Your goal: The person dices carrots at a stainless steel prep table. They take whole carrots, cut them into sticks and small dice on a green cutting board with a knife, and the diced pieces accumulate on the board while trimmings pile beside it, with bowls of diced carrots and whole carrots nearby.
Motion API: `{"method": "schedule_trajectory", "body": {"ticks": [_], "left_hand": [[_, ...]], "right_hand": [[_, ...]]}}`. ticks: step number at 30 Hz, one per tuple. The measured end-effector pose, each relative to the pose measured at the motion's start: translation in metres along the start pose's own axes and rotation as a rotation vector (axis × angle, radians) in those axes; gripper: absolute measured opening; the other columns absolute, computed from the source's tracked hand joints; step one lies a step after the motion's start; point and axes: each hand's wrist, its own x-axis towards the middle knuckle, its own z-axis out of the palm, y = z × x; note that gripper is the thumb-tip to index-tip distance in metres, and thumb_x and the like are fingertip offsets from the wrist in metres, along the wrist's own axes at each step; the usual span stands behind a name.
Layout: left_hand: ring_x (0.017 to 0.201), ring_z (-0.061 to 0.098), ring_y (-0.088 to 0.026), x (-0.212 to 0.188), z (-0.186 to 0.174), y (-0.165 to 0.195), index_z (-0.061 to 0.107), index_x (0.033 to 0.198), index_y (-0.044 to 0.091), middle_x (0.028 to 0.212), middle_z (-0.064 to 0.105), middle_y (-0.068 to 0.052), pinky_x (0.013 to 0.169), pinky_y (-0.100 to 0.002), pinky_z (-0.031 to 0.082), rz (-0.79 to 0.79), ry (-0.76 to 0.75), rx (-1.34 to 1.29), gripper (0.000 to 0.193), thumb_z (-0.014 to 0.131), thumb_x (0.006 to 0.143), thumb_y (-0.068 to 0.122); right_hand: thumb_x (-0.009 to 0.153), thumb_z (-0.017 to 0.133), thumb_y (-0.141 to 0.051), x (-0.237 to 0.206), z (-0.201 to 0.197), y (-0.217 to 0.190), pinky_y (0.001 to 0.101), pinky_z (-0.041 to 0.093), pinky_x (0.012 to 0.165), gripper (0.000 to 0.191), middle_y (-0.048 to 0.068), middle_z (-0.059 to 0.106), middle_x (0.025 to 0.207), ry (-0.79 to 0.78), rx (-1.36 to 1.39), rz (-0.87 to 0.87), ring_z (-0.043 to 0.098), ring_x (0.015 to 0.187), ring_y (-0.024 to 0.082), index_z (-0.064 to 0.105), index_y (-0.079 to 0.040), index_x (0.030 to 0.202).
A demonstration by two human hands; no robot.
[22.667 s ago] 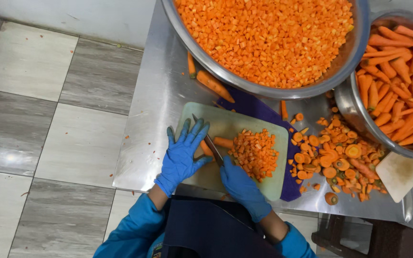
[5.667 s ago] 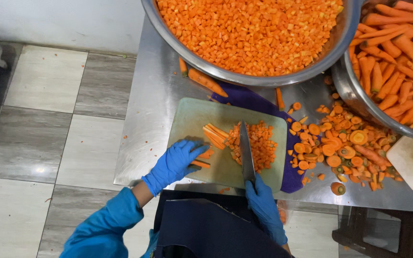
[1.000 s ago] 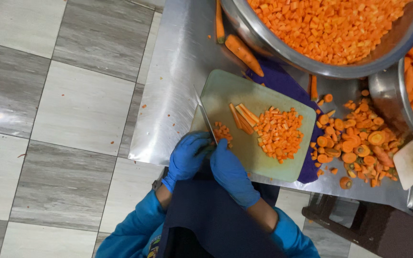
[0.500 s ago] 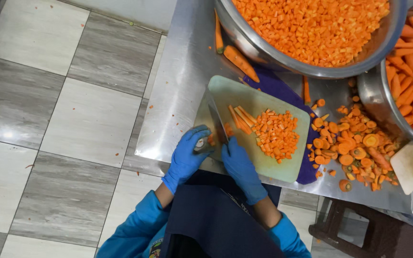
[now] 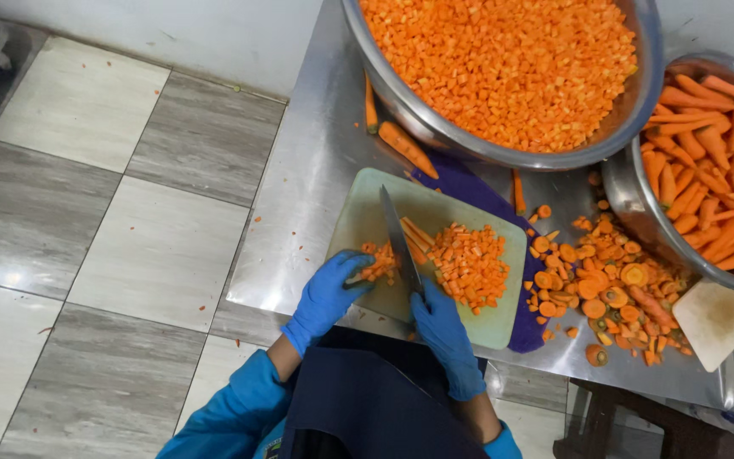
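In the head view, a knife [image 5: 399,242] was gripped tight in the gloved right hand [image 5: 443,331], blade laid across the pale green cutting board [image 5: 494,327]. Carrot strips [image 5: 377,262] were pinned under the curled left hand [image 5: 326,293], just beside the diced pile [image 5: 469,263]. Probably best done with fingertips tucked back and strips fed in evenly.

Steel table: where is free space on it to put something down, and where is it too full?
The steel table is bare left of the green cutting board, out to its left edge, below the big bowl of diced carrot. Right of the board it is crowded: carrot trimmings, the bowl of peeled carrots, a white scraper. The board holds both hands, knife and dice.
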Motion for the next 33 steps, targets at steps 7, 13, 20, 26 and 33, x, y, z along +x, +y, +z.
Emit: {"method": "schedule_trajectory", "body": {"ticks": [7, 13, 20, 26, 33], "left_hand": [[0.11, 0.065, -0.03, 0.082, -0.013, 0.007, 0.071, 0.123, 0.016, 0.117, 0.068, -0.007, 0.093, -0.04, 0.054, 0.26, -0.254, 0.344, 0.034, 0.074, 0.088, 0.014], [0.112, 0.062, -0.036, 0.175, 0.013, 0.013, 0.067, 0.129, 0.022, 0.127, 0.062, -0.01, 0.092, -0.045, 0.051, 0.525, -0.76, 0.497, 0.065, 0.081, 0.065, 0.015], [0.107, 0.063, -0.037, 0.179, 0.038, 0.026, 0.064, 0.123, 0.013, 0.113, 0.063, -0.014, 0.089, -0.047, 0.053, 0.543, -0.958, 0.622, 0.064, 0.084, 0.065, 0.028], [0.091, 0.066, -0.038, 0.158, 0.051, 0.028, 0.065, 0.105, 0.003, 0.099, 0.064, -0.018, 0.077, -0.049, 0.055, 0.585, -0.883, 0.779, 0.036, 0.072, 0.072, 0.018], [0.086, 0.065, -0.039, 0.152, 0.051, 0.029, 0.066, 0.1, 0.004, 0.096, 0.063, -0.019, 0.072, -0.051, 0.054, 0.573, -0.812, 0.712, 0.034, 0.072, 0.07, 0.018]], "right_hand": [[0.098, 0.053, -0.017, 0.002, -0.009, 0.018, 0.0314, 0.045, 0.043, 0.042, 0.006, 0.063, 0.066, 0.118, 0.358, 0.215, 0.055, 0.047, 0.014, 0.048, -0.006, 0.138], [0.096, 0.054, -0.013, -0.01, -0.017, 0.038, 0.0295, 0.043, 0.04, 0.048, 0.006, 0.062, 0.065, 0.217, 0.447, 0.172, 0.051, 0.043, 0.012, 0.046, -0.006, 0.143], [0.097, 0.055, -0.014, -0.024, -0.029, 0.055, 0.0295, 0.045, 0.04, 0.05, 0.008, 0.061, 0.064, 0.263, 0.447, 0.231, 0.055, 0.045, 0.013, 0.043, -0.005, 0.145], [0.097, 0.056, -0.016, -0.023, -0.031, 0.054, 0.0296, 0.046, 0.04, 0.049, 0.008, 0.063, 0.065, 0.241, 0.417, 0.196, 0.056, 0.046, 0.013, 0.046, -0.005, 0.144], [0.097, 0.056, -0.015, -0.027, -0.031, 0.054, 0.0309, 0.046, 0.039, 0.05, 0.008, 0.063, 0.064, 0.216, 0.438, 0.245, 0.055, 0.044, 0.015, 0.045, -0.006, 0.145]]}}
